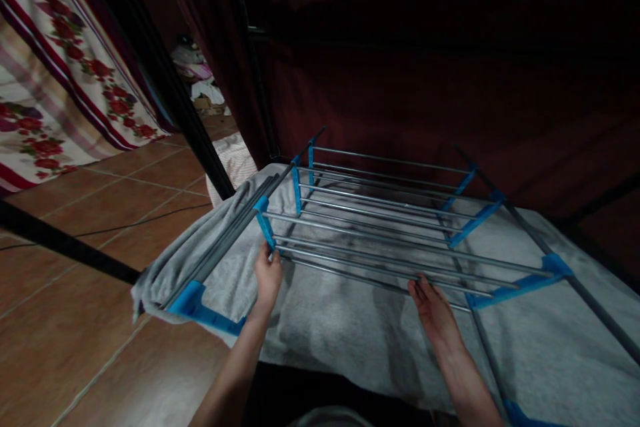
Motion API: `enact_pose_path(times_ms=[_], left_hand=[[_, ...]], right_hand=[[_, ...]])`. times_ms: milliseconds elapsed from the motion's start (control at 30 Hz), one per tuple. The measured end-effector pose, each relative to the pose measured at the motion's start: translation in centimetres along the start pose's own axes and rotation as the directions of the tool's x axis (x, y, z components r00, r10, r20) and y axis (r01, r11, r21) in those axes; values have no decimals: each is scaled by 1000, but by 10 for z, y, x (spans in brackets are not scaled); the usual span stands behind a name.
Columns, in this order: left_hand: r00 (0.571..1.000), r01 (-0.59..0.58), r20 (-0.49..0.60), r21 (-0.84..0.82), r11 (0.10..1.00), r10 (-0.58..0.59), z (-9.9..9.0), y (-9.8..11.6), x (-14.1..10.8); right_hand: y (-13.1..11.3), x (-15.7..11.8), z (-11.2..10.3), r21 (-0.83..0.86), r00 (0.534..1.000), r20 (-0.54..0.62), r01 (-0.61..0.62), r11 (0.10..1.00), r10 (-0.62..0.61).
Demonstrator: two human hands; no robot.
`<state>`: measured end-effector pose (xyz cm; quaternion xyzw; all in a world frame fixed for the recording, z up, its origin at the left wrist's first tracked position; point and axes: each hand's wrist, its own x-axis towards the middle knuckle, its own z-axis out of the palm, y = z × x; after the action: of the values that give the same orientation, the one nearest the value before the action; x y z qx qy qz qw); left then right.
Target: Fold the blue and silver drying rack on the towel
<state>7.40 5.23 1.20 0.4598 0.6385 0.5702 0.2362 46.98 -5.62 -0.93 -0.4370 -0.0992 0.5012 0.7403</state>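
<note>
A partly assembled shoe rack [370, 235] of grey metal tubes lies across a grey blanket. Blue plastic brackets [520, 280] join its tubes at both sides. My left hand [269, 272] is closed at the lower end of the near left bracket [266, 225], where a tube meets it. With fingers curled on a front tube towards the right, my right hand [434, 307] also holds the rack; its fingertips are partly hidden behind the tube. Left of the rack lie several loose grey tubes [225, 233] and another blue bracket [205, 310].
The grey blanket [340, 327] covers a low bed-like surface inside a dark metal frame [170, 90]. A dark red curtain [380, 100] hangs behind. On the left are a tiled floor [65, 273], a black cable [145, 217] and a floral cloth [65, 60].
</note>
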Motion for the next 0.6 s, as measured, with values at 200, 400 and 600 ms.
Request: enact_pose_path(times_ms=[200,400,600], left_hand=[[1000,0,26,-43,999,1,-5,-10,5],[1000,-1,8,-18,1000,1,-5,-8,5],[1000,-4,1,8,1000,4,-5,-4,5]], right_hand=[[-1,1,-2,-33,1000,25,18,999,-17],[-2,0,-3,-39,999,43,20,999,-18],[-2,-1,-5,-51,999,39,26,998,-24]])
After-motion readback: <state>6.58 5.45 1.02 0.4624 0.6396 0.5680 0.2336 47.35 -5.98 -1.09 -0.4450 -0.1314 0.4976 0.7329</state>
